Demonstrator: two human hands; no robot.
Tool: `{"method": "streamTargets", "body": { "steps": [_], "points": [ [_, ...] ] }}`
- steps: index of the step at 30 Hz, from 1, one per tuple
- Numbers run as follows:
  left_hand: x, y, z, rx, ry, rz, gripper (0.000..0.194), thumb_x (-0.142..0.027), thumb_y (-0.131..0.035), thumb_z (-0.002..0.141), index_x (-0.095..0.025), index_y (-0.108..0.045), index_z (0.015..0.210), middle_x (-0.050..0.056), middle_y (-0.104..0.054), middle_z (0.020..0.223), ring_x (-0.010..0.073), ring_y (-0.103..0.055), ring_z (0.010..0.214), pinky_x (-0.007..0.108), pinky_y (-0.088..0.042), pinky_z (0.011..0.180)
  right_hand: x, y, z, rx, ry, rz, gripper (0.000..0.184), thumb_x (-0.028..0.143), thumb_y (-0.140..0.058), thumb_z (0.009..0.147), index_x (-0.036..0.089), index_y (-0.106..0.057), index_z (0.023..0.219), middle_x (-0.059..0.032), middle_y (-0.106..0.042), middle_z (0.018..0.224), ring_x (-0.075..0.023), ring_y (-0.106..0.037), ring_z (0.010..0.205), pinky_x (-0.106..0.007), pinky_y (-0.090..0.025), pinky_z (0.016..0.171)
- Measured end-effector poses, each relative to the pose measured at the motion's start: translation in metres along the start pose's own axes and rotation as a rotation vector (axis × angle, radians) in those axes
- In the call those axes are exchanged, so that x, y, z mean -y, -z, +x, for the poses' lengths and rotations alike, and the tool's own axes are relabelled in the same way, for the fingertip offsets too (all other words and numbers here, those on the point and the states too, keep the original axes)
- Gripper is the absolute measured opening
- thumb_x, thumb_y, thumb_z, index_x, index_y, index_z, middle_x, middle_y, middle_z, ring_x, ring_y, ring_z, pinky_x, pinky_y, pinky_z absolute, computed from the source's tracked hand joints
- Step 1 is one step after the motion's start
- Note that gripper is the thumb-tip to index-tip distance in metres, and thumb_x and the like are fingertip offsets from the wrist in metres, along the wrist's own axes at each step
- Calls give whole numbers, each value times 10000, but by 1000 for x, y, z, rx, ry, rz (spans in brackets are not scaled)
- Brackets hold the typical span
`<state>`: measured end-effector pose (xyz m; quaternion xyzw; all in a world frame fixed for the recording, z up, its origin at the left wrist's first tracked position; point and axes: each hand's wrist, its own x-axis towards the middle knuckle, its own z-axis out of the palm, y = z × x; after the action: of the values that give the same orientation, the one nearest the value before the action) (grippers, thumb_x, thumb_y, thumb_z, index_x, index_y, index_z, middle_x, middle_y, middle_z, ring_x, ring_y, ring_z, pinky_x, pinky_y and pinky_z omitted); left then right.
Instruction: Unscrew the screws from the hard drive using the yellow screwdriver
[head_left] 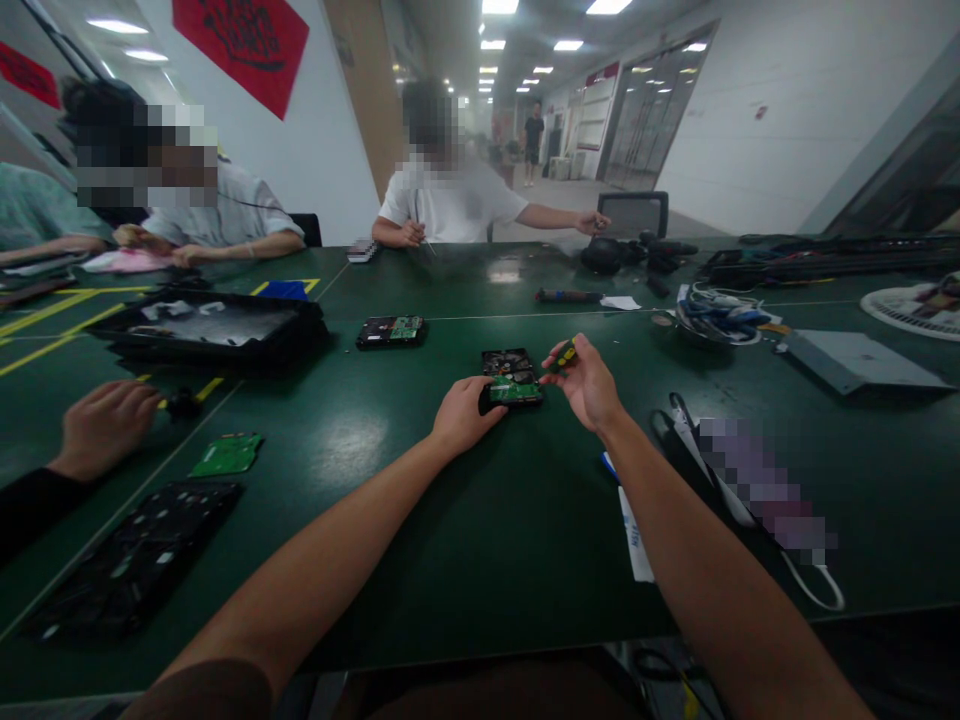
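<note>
A black hard drive (511, 378) with a green circuit board on top lies on the dark green table (465, 520) in front of me. My left hand (463, 412) rests on the drive's near left corner, with its fingers curled against it. My right hand (586, 382) hovers just right of the drive, closed round a small yellow and black screwdriver (565, 354) whose tip points toward the drive.
A second hard drive (391, 331) lies further back on the left, by a black tray (214, 335). A loose green circuit board (226, 455) and a black panel (135, 560) lie near a co-worker's hand (105, 425). Cables (716, 315), a grey case (855, 360) and tools lie to the right. People sit opposite.
</note>
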<state>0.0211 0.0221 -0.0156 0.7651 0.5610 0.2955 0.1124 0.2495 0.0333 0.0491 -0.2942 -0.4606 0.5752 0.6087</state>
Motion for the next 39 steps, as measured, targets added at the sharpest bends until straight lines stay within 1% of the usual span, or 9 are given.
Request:
{"method": "streamTargets", "body": {
  "steps": [6,11,14,18,20,28,31,35,39],
  "points": [
    [0,-1,0,5,13,-2,564,-451,-744,853,-222,-606,1349,113,-648,1357,300,-568,1285,452,-480,1074,0,1,-2,20,26,-35,331,583,-737,852,274,-625,900,-16,-688,916,-209,-650,922,-326,-543,673],
    [1,0,0,11,23,-5,561,-443,-744,859,-230,-598,1357,118,-636,1375,302,-562,1296,459,-479,1070,4,2,-3,68,61,-64,305,561,-678,916,295,-688,1065,-22,-681,872,-196,-637,866,-293,-506,605],
    [1,0,0,5,12,-6,561,-444,-741,863,-220,-600,1358,120,-636,1377,302,-558,1299,454,-477,1075,3,2,-1,69,55,-62,363,608,-621,941,276,-724,1046,-35,-666,856,-189,-619,836,-293,-504,601],
    [0,1,0,8,4,0,555,-453,-740,862,-215,-609,1346,112,-643,1370,296,-560,1297,445,-475,1085,0,4,3,14,37,-14,552,762,-506,923,270,-737,1018,-37,-647,809,-193,-614,787,-313,-515,611],
    [0,1,0,8,0,3,555,-448,-742,860,-217,-609,1346,106,-647,1366,292,-562,1296,437,-471,1093,-1,5,4,7,24,7,585,781,-479,920,264,-741,1001,-39,-643,805,-192,-615,778,-311,-511,601],
    [1,0,0,-6,-13,-1,563,-445,-739,862,-204,-608,1353,112,-653,1357,289,-566,1287,430,-475,1090,-1,0,0,-36,30,-16,363,618,-660,901,256,-688,917,-31,-686,873,-203,-654,866,-307,-538,632],
    [1,1,-1,-3,-9,-3,563,-449,-734,867,-201,-605,1356,116,-647,1363,292,-565,1286,436,-475,1087,-1,-1,0,-14,32,-19,355,607,-661,903,254,-653,928,-39,-708,917,-217,-672,896,-329,-556,657],
    [1,1,-1,-2,-5,-5,562,-449,-736,865,-203,-606,1353,114,-649,1358,292,-565,1285,434,-472,1087,-2,1,1,-3,31,-16,339,604,-662,902,273,-609,952,-19,-705,868,-215,-678,863,-339,-562,667],
    [1,0,0,-1,-5,-1,564,-447,-737,866,-202,-604,1357,118,-647,1362,296,-566,1283,440,-472,1085,-1,2,1,29,26,-18,336,607,-614,925,291,-654,1032,-12,-660,837,-201,-651,835,-333,-563,654]
  ]
}}
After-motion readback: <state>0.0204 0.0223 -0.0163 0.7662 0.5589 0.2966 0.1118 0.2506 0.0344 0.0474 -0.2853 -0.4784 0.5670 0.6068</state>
